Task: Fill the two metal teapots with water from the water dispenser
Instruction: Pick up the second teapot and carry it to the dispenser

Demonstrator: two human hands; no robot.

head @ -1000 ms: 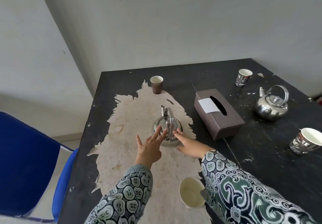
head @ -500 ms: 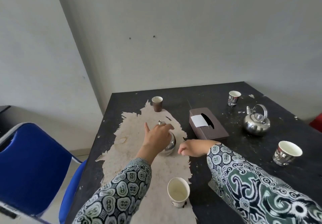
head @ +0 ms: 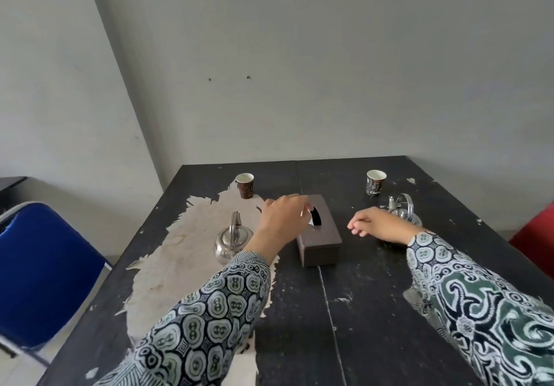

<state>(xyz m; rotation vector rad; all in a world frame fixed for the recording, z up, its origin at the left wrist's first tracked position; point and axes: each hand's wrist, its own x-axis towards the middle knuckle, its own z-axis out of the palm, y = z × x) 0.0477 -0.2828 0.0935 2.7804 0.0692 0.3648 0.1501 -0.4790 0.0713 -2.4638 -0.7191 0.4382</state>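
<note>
Change from earlier frame: the left hand has been lifted off the near teapot and is now raised over the tissue box; nothing is held.
Left hand: fingers curled loosely.
Right hand: loosely curled, empty, in front of the far teapot.
Near teapot: upright on the desk, on the worn pale patch; handle arch raised, its long axis running toward the far wall.
Far teapot: upright, partly hidden; spout direction cannot be told.
</note>
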